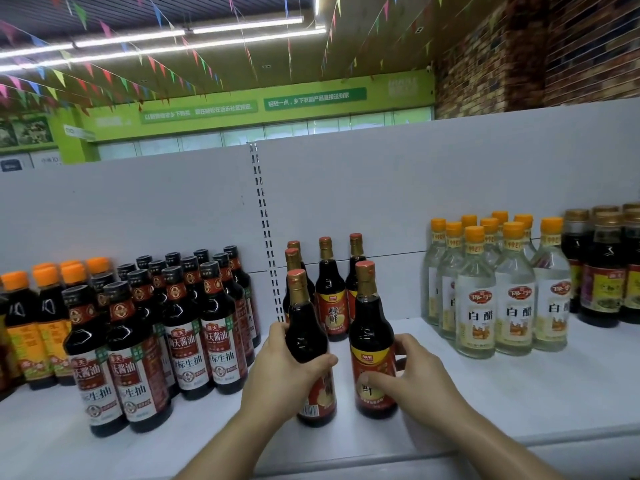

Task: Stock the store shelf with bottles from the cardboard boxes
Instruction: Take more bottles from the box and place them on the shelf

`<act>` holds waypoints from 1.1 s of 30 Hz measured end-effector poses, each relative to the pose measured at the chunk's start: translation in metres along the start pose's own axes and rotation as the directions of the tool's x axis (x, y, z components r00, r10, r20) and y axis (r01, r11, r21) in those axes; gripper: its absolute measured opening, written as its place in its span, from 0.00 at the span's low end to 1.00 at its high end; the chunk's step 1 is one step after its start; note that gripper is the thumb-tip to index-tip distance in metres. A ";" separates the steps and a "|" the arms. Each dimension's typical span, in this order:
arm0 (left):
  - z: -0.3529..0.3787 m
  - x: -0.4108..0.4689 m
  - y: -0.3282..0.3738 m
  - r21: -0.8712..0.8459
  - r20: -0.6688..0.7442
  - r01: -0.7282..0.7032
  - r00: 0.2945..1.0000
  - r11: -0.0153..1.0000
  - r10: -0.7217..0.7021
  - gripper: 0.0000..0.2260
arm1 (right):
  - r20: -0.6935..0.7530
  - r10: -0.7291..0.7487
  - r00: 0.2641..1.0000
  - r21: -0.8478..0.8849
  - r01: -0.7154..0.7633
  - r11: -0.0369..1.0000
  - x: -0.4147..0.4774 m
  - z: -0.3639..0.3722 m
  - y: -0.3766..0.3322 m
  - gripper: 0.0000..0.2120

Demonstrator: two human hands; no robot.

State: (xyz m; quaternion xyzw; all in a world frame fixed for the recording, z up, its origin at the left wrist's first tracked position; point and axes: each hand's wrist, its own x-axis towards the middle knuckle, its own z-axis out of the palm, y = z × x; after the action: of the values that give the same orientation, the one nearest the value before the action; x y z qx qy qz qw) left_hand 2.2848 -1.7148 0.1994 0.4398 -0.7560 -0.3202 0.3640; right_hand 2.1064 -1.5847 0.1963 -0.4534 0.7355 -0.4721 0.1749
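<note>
Clearly, both hands are busy. The left hand [287, 372] is curled round the belly of one gold-capped soy sauce bottle [306, 327], and the right hand [419, 372] wraps the label of its twin [372, 327], thumb across the front. Both bottles seem to stand near the front edge of the white shelf [502, 393], close together but apart. No cardboard box is in view.

The main risk, I judge, is glass on glass. Pushed back carelessly, either bottle could strike the matching bottles [330, 296] by the back panel [381, 202], or the two could clink together. The left one also sits near the black-capped soy sauce bottles [183, 327], so a sideways nudge might topple the front row. Let go too near the front edge, a bottle could tip off.

White vinegar bottles [512, 306] cluster toward the shelf's right end, with darker bottles [602, 282] beyond. Above hang coloured bunting [104, 74], tube lights [242, 26] and green wall signs [311, 97], with a brick wall [519, 64] at the right.
</note>
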 end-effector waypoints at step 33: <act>-0.007 -0.002 -0.009 -0.094 0.045 -0.041 0.998 0.995 0.045 0.26 | 0.069 -0.024 0.997 -0.006 0.025 1.000 0.110 0.047 -0.010 0.26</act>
State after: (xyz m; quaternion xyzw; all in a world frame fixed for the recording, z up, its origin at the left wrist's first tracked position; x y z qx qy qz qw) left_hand 2.2953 -1.7180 0.1950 0.3983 -0.7578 -0.3575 0.3732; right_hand 2.0857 -1.7032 0.2001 -0.4790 0.7251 -0.4556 0.1930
